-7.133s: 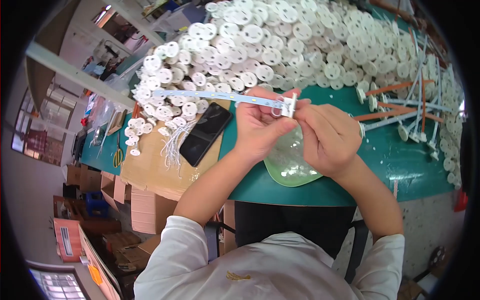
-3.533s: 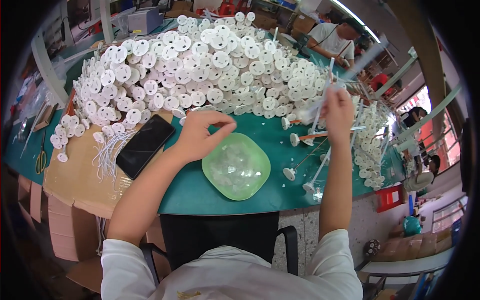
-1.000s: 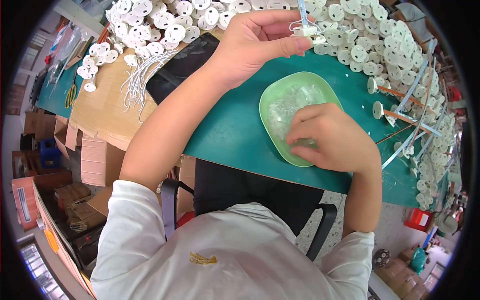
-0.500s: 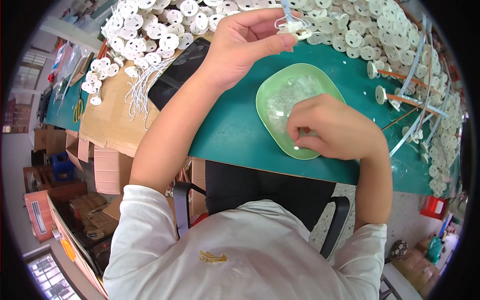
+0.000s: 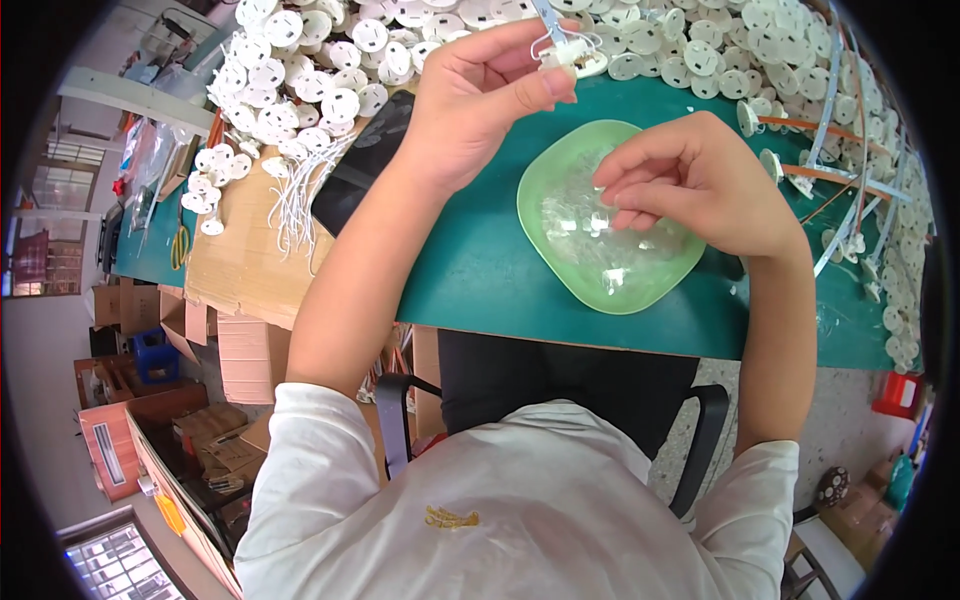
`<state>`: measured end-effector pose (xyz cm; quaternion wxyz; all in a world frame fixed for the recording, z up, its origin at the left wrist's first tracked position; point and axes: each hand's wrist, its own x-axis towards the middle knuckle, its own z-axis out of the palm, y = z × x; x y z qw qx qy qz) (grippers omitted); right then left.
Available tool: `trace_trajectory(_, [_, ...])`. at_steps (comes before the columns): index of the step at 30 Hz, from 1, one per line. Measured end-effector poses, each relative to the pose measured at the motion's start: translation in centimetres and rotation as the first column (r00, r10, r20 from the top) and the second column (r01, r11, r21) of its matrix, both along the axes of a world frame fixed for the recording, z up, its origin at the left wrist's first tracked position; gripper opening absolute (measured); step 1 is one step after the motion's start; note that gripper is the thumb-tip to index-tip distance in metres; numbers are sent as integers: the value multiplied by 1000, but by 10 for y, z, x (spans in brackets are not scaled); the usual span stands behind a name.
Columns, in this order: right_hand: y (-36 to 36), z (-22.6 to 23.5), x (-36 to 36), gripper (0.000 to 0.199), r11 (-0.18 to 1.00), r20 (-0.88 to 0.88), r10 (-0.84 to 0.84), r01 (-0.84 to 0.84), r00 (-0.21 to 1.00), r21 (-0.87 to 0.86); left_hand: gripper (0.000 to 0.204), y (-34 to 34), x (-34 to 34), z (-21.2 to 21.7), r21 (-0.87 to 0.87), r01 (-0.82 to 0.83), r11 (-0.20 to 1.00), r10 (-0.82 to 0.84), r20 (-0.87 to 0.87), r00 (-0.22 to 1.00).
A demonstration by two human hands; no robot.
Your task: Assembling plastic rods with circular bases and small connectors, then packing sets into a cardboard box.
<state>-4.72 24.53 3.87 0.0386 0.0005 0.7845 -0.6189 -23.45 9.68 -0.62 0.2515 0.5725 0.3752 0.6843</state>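
Raised at the far side of the green table, my left hand (image 5: pixel 470 110) pinches a white round plastic fitting (image 5: pixel 575 56) between thumb and fingers. Thin white wire loops and a pale blue strip (image 5: pixel 548 18) rise from that fitting. Over a light green bowl (image 5: pixel 540 205) hangs my right hand (image 5: pixel 705 185), its thumb and fingertips pressed together. Whatever sits between those fingertips is too small to make out. Many small clear plastic pieces (image 5: pixel 575 225) lie in the bowl beneath it.
White round fittings (image 5: pixel 700 55) are heaped along the far side. At right, pale and orange strips (image 5: pixel 840 180) stick out over the table. A dark flat panel (image 5: pixel 365 165), white wires (image 5: pixel 297 205) and yellow-handled scissors (image 5: pixel 180 247) lie to the left.
My right hand has lifted from the bowl's near side and moved away from me, over its far right part. My left hand keeps its hold on the fitting. The whole view has shifted slightly.
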Motion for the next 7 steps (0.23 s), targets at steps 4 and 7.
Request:
trace_trajectory(4, [-4,6,1,23,993,-30,-65,62,997,-96,42,-4,9,6,-177,-156,972,187,170,968])
trace_trajectory(7, [-2,12,1,27,992,8,-81,81,997,-99,45,-6,12,9,-164,-129,978,166,235,958])
